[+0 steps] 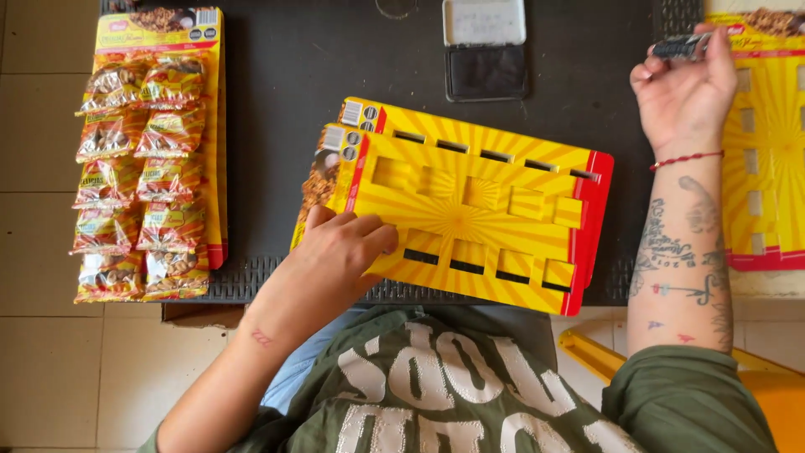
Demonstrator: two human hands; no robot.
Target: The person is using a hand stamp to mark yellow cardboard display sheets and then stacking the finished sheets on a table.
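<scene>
Nearest: left hand [335, 252] lies palm-down on the near-left corner of the top yellow display card [470, 222], fingers curled at the edge of a punched slot and pressing the card flat. Card is yellow with a sunburst print, red strip on its right end, rows of rectangular cut-outs; a second identical card [377, 113] sits under it, offset away from the person. Both rest on a dark tabletop [310, 59].

Risk, as judged: the overlapped cards overhang the near table edge; if the pressing hand lifts, the top one could slide off.

Farther right: right hand [683, 80] raised, fingers pinched around a small dark stamp-like tool [679, 46], over another stack of yellow cards [767, 151].

Far left: a filled card [159, 159] carrying two columns of clear snack packets with red-yellow labels.

Far centre: open ink pad case [485, 50], pale lid up, dark pad below.
</scene>
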